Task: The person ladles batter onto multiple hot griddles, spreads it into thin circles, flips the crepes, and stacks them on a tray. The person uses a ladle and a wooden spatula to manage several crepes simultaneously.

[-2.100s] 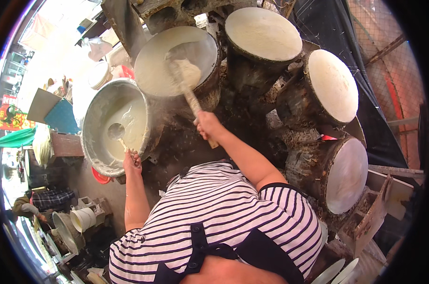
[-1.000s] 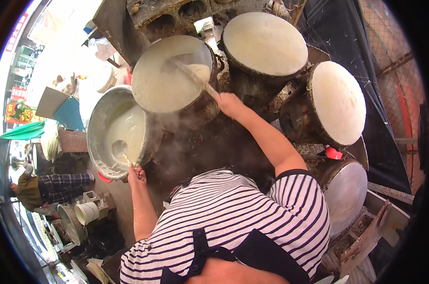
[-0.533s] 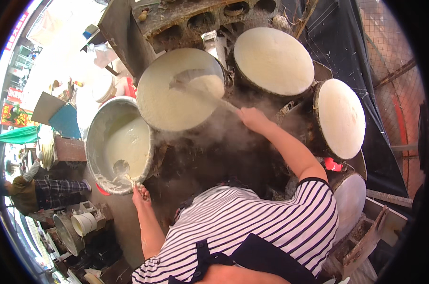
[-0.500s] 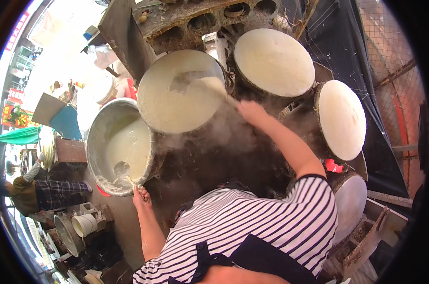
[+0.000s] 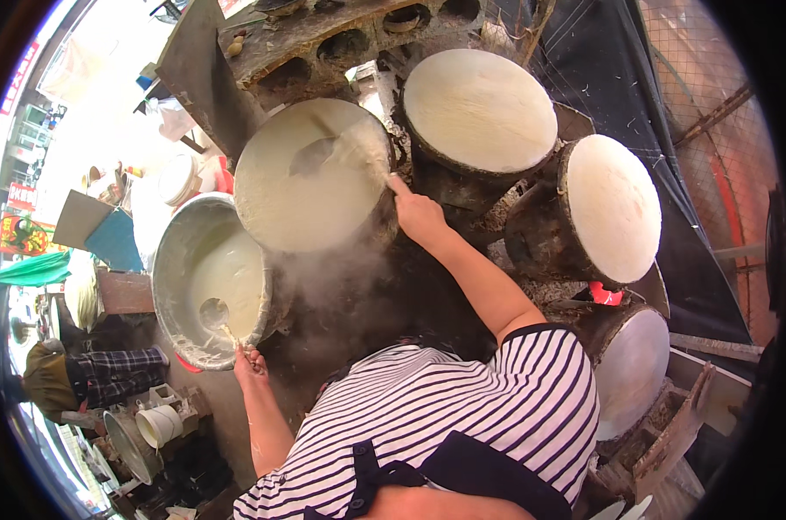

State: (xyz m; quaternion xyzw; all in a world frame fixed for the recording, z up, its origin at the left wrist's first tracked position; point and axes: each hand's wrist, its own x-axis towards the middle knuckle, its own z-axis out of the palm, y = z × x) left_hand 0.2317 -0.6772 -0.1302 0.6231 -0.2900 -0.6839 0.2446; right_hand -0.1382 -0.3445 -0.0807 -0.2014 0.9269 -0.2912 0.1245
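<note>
My left hand (image 5: 252, 365) is closed round the handle of a ladle (image 5: 214, 313). Its round bowl rests in the pale batter (image 5: 230, 279) of a large grey basin (image 5: 171, 251), close to the near rim. My right hand (image 5: 417, 215) is at the right edge of a round griddle (image 5: 280, 208) coated with a thin pale layer. It grips the handle of a pale spreader (image 5: 363, 146), whose head is smeared by motion on the griddle's right side. A darker patch shows in the layer at the griddle's middle. Steam drifts below it.
Two more round griddles with pale sheets (image 5: 479, 108) (image 5: 612, 208) stand to the right; a greyer round one (image 5: 633, 373) is lower right. A holed block structure (image 5: 341, 48) lies behind. Another person (image 5: 107, 377) and a white bucket (image 5: 159, 425) are at left.
My right hand has moved left toward the griddle's edge, and the spreader has shifted with it. My left hand still holds the ladle in the basin. The whole view has shifted slightly.
</note>
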